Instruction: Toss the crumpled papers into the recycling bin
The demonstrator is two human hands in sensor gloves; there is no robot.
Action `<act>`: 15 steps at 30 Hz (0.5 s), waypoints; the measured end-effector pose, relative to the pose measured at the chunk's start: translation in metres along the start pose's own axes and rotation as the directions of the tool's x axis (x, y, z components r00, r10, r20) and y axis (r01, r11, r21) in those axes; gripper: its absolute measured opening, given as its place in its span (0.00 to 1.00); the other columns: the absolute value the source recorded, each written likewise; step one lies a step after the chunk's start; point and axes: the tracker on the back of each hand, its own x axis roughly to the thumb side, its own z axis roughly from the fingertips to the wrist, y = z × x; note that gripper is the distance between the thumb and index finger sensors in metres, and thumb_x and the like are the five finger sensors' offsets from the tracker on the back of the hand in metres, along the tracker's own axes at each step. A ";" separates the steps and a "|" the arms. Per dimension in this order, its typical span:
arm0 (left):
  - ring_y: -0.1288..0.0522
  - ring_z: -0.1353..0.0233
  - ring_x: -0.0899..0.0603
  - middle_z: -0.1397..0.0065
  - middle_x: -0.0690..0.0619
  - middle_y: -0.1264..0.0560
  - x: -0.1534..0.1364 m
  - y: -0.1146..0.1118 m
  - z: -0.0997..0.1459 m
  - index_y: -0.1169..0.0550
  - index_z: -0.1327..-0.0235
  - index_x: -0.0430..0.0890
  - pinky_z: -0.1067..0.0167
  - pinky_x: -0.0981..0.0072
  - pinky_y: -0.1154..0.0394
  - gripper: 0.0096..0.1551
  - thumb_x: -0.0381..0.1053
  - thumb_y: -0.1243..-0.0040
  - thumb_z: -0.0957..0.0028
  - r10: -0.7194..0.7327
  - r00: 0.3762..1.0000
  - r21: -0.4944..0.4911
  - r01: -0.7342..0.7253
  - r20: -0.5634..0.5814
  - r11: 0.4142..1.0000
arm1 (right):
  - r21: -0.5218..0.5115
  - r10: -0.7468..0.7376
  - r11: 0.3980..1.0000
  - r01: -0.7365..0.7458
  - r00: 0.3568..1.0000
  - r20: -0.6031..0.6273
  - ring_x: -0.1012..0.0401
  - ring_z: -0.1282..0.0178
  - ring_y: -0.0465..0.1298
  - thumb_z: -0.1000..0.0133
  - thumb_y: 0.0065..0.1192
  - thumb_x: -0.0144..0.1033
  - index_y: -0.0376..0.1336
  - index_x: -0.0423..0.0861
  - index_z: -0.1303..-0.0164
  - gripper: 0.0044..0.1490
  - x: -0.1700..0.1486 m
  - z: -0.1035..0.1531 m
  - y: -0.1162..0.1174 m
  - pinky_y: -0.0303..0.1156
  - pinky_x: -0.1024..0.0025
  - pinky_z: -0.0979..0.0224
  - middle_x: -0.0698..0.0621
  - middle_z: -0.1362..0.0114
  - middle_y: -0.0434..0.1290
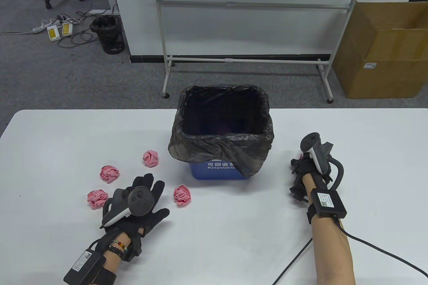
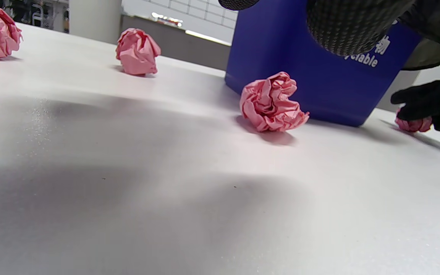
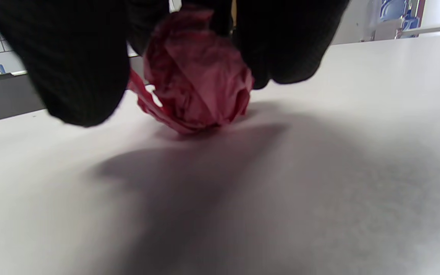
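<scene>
A blue recycling bin (image 1: 214, 172) lined with a black bag (image 1: 222, 138) stands mid-table. Several pink crumpled paper balls lie left of it: one (image 1: 182, 195) close to the bin, others farther left (image 1: 150, 158), (image 1: 109, 173), (image 1: 97, 198). My left hand (image 1: 148, 191) lies open with fingers spread, between these balls, holding nothing. My right hand (image 1: 301, 169) is right of the bin, its fingers (image 3: 78, 61) closed around another pink paper ball (image 3: 197, 76) that rests on the table. In the left wrist view the nearest ball (image 2: 271, 103) sits in front of the bin (image 2: 300, 76).
The white table (image 1: 234, 231) ends just behind the bin. On the floor beyond stand a whiteboard stand (image 1: 247, 59), a cardboard box (image 1: 384, 51) at right and a black basket (image 1: 108, 34) at left. Cables trail from my right wrist (image 1: 367, 245).
</scene>
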 end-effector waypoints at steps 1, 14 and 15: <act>0.63 0.17 0.29 0.13 0.39 0.63 0.000 0.000 0.000 0.50 0.17 0.48 0.27 0.29 0.57 0.52 0.67 0.46 0.49 -0.001 1.000 -0.001 0.001 0.000 1.000 | -0.007 0.010 1.000 -0.010 1.000 -0.003 0.46 0.22 0.72 0.61 0.78 0.52 0.56 0.65 0.24 0.53 0.001 0.000 0.002 0.73 0.57 0.28 0.51 0.16 0.62; 0.63 0.17 0.29 0.13 0.39 0.63 0.002 -0.002 -0.001 0.50 0.17 0.48 0.27 0.29 0.57 0.52 0.67 0.46 0.49 -0.006 1.000 -0.007 0.006 0.008 1.000 | -0.112 0.099 0.989 -0.100 0.995 -0.021 0.54 0.33 0.81 0.61 0.79 0.47 0.65 0.59 0.30 0.45 0.008 0.008 -0.005 0.81 0.68 0.37 0.51 0.25 0.73; 0.63 0.17 0.29 0.13 0.39 0.63 0.002 -0.002 -0.001 0.50 0.17 0.48 0.27 0.29 0.57 0.52 0.67 0.46 0.49 -0.005 1.000 -0.007 0.005 0.009 1.000 | -0.113 0.098 0.989 -0.099 0.995 -0.015 0.54 0.33 0.81 0.61 0.79 0.48 0.65 0.59 0.30 0.45 0.009 0.009 -0.007 0.81 0.69 0.37 0.51 0.25 0.73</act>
